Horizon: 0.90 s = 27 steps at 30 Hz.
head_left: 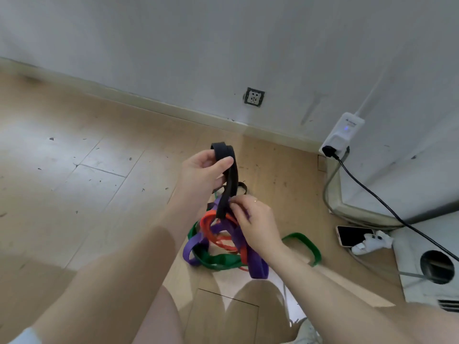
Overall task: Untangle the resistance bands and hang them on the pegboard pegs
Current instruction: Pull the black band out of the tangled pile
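The tangle (pixel 223 244) of bands sits on the wooden floor (pixel 87 170), and it serves as my marker for everything else. Nearest the person, on the right side of the tangle and just above it, the right hand (pixel 253 222) has its fingertips pinched in where the purple band (pixel 258 264) and orange band (pixel 211 224) cross the black one; I cannot tell exactly which strand it grips. A green band (pixel 305 244) trails out of the tangle to the right, flat on the floor. Directly above the tangle, the left hand (pixel 206 170) is closed on the folded top of the black band (pixel 227 180), holding it taut and upright.

The risk, as I judge it, is that lifting the black band harder would cinch the loops below into a tighter knot, or drag the whole heap up. A stretched band could also slip free and snap back.

Beyond the tangle, a wall socket (pixel 253 96). No pegboard is in sight.
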Available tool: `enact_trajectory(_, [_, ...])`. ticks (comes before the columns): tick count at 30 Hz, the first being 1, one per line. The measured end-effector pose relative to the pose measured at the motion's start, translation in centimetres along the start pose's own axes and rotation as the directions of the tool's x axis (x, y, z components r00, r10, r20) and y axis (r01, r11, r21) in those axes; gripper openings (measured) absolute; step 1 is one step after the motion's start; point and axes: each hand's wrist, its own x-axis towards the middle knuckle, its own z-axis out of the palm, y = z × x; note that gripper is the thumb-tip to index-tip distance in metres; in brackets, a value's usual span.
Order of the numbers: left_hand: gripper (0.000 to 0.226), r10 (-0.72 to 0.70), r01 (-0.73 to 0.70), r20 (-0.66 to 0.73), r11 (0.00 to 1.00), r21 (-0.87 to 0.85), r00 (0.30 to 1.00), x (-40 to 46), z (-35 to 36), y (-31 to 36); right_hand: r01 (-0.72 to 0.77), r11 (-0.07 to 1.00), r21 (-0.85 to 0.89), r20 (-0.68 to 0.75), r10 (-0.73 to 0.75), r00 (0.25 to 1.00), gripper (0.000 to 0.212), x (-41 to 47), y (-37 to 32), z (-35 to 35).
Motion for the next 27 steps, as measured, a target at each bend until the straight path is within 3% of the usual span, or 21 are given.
enact_trajectory(3, [0.012,-0.011,0.011,0.010,0.999,-0.039,1.000,0.0,0.1,0.1,-0.018,0.999,-0.044,0.137,0.024,0.990,0.032,0.3,0.7,1.7])
enact_trajectory(5, [0.011,-0.015,0.015,0.001,0.999,-0.046,1.000,0.3,-0.1,0.2,0.050,0.988,-0.145,0.145,-0.028,0.989,0.045,0.8,1.7,2.4])
enact_trajectory(9, [0.008,-0.027,0.025,-0.016,0.994,-0.103,1.000,1.0,-0.7,0.6,-0.051,0.988,-0.145,0.059,0.060,0.996,0.055,1.6,3.1,2.4])
enact_trajectory(13, [0.009,-0.017,0.014,-0.034,0.997,-0.082,0.999,1.1,-0.6,0.1,0.029,0.887,-0.461,-0.022,-0.043,0.999,0.052,2.3,4.5,1.8])
enact_trajectory(15, [0.010,-0.027,0.017,-0.097,0.995,-0.102,0.995,1.3,-0.6,-0.2,-0.029,0.845,-0.534,-0.103,-0.031,0.994,0.044,2.4,4.8,1.5])
enact_trajectory(18, [0.011,-0.017,0.009,-0.153,0.998,-0.055,0.988,2.0,-0.3,-0.8,-0.150,0.910,-0.386,-0.075,0.131,0.989,0.027,2.8,4.5,0.3])
enact_trajectory(20, [0.013,-0.041,0.050,-0.163,0.997,0.053,0.986,2.5,-0.1,-1.8,-0.063,0.924,-0.376,0.007,0.071,0.997,0.021,3.4,3.5,-1.2])
enact_trajectory(23, [0.015,-0.076,0.100,-0.127,0.976,0.192,0.989,2.6,0.1,-3.1,0.026,0.955,-0.295,-0.015,-0.032,0.999,0.023,4.7,1.0,-4.2])
enact_trajectory(27, [0.014,-0.034,0.050,-0.099,0.986,0.158,0.995,2.5,0.1,-2.6,-0.030,0.986,-0.161,-0.109,0.013,0.994,0.025,6.1,-0.3,-7.9])
